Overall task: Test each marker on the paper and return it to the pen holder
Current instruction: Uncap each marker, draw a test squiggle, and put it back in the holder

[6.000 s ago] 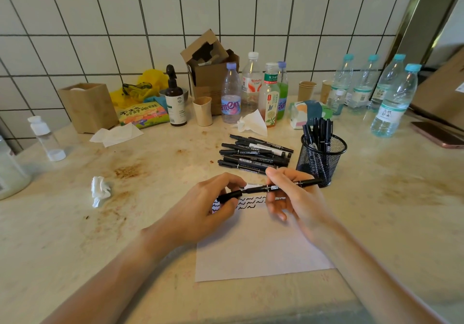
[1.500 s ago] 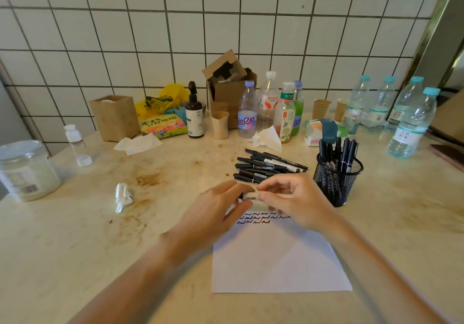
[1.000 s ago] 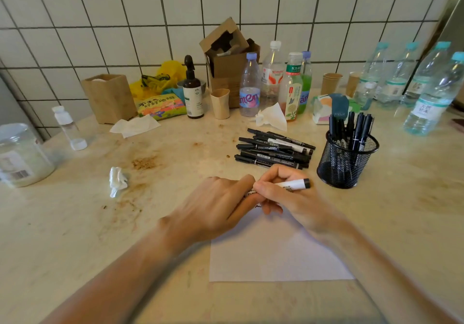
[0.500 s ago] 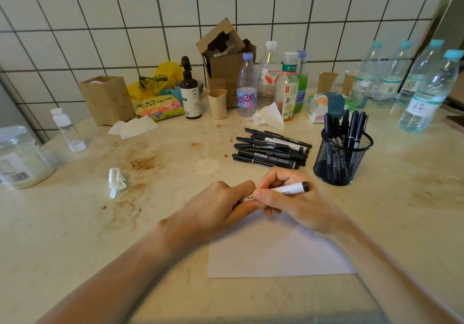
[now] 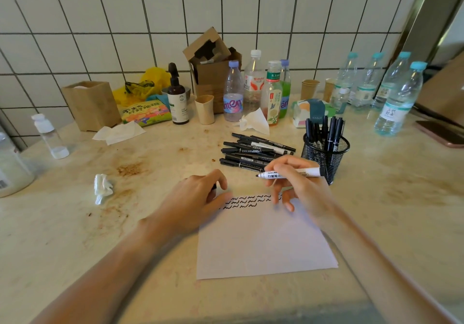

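Marker (image 5: 288,174) uncapped, held level in my right hand (image 5: 298,188), thumb and fingers pinching the white barrel, tip pointing left and off the paper (image 5: 263,243). Left hand (image 5: 198,198) curled at the paper's far left corner, something dark tucked in the fingers, probably the cap (image 5: 214,187) but too hidden to be sure. Two rows of squiggles (image 5: 244,202) run along the paper's far edge. Untested pile (image 5: 253,151) lies just beyond the paper, holder (image 5: 325,153) beside it to the right, with several markers standing in it.

Step now, I judge: make the test mark. Tilt the tip down, set it on blank paper just past the last squiggle in the second row, light pressure, one short wave. Keep the left hand pressing the sheet so it doesn't slide on the surface. Hold the grip low on the barrel for control. Then recap firmly before it goes tip-down into the holder.
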